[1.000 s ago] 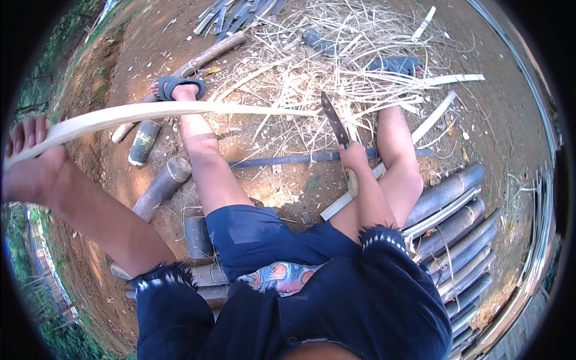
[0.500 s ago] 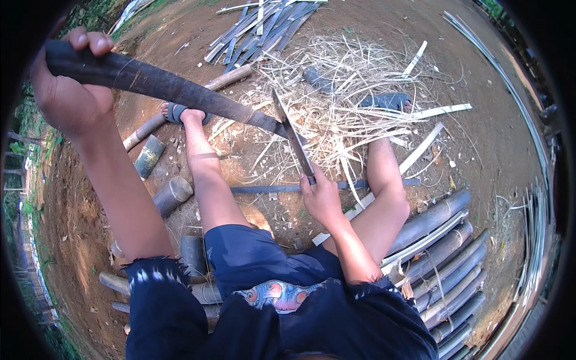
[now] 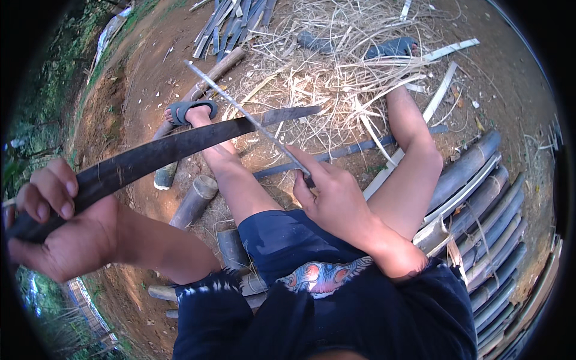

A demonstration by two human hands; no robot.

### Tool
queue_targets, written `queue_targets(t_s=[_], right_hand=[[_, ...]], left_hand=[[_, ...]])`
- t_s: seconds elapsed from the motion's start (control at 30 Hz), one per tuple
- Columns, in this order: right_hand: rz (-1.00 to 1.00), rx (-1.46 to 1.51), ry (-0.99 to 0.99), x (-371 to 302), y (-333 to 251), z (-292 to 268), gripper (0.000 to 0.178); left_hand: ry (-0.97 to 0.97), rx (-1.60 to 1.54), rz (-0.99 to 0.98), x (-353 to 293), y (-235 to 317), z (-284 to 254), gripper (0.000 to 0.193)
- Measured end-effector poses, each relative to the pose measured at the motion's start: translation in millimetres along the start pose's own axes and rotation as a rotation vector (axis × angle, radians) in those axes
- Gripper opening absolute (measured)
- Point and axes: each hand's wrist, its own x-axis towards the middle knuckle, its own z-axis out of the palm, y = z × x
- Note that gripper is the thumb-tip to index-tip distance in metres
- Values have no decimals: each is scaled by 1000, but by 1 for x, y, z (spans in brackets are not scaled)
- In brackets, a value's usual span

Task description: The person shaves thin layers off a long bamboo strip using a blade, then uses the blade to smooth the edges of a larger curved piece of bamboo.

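Observation:
My left hand (image 3: 87,237) is closed around the thick end of a long, dark bamboo strip (image 3: 162,147). The strip slants up to the right and narrows to a thin far end above the ground. In my right hand (image 3: 342,201) is a knife (image 3: 282,147), gripped by its handle, which the fingers mostly hide. Its narrow blade points up and left, crossing the strip near the thin end. Whether blade and strip touch, I cannot tell.
Pale shavings (image 3: 336,78) cover the ground around my right foot. Dark split strips (image 3: 231,27) lie in a far pile. Bamboo poles (image 3: 465,165) are stacked at the right. Short bamboo pieces (image 3: 195,201) lie by my left leg, and a flat dark strip (image 3: 354,149) lies between my legs.
My left hand has come down and nearer, bringing the bamboo strip lower and flatter. The knife has tilted over to the left, and its tip now reaches past the strip.

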Motion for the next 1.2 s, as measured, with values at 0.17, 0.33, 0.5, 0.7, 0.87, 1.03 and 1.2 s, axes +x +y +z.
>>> queue_targets(t_s=[0.17,0.33,0.5,0.7,0.87,1.03,1.2], right_hand=[[-147,-40,-97,-5,-30,-16,55],[202,35,-182,2,21,-16,56],[-65,-33,-125,-3,12,-12,52],[219,-163,-167,8,99,-2,39],[-79,-51,-192,4,49,1,49],[610,-208,-385,33,167,5,37],[224,-162,-285,38,130,19,38]], left_hand=[[40,0,47,-22,26,-2,32],[48,-7,59,-30,37,-10,32],[80,-25,18,-41,37,-17,37],[108,-3,71,-43,43,-31,42],[249,47,48,-41,45,-40,39],[257,29,32,-39,44,-58,42],[319,95,110,-39,49,-80,39]])
